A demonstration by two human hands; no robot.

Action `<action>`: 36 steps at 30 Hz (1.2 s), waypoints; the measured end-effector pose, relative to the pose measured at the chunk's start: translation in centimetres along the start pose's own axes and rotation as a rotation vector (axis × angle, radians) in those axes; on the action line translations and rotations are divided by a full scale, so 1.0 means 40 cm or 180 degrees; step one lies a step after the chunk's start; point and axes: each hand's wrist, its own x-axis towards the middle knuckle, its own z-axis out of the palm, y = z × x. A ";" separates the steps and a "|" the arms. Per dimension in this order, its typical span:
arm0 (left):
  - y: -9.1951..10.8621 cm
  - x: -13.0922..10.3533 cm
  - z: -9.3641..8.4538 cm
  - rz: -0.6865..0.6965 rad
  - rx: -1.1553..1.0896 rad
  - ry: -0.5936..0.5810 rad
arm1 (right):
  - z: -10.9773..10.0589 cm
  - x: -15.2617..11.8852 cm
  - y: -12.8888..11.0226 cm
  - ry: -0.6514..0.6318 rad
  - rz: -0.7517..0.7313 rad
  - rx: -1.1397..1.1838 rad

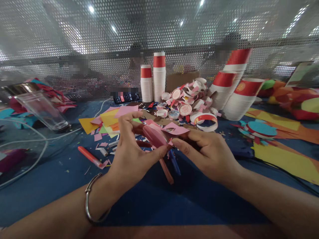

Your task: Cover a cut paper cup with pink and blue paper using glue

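From here I see both my arms reach in low over the bench. My left hand makes a wide curve, thumb low, holding a pink paper piece. My right hand pinches its right side, nearly closed. The piece is up, nearer me than the cut cups. Its long side slopes down to the right.

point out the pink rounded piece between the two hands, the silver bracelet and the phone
pink rounded piece [155, 134]: head view, middle of its curved side
silver bracelet [86, 200]: head view, outer edge of its band
phone [126, 97]: head view, middle of its lit screen
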 end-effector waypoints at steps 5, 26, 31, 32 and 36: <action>-0.011 0.002 0.002 0.0202 0.0223 0.0064 | 0.004 0.005 0.001 0.0010 0.0007 -0.0011; 0.001 0.003 0.007 0.0448 0.0344 0.0128 | 0.004 0.005 0.001 -0.0028 0.0115 0.0076; 0.001 -0.001 0.006 0.0538 0.0521 0.0167 | 0.004 0.004 0.000 -0.0021 0.0168 0.0108; 0.001 -0.002 0.006 0.0565 0.0542 0.0160 | 0.004 0.003 0.000 -0.0032 0.0191 0.0122; -0.004 -0.002 0.004 0.0707 0.0659 0.0175 | 0.003 0.000 0.001 -0.0074 0.0269 0.0168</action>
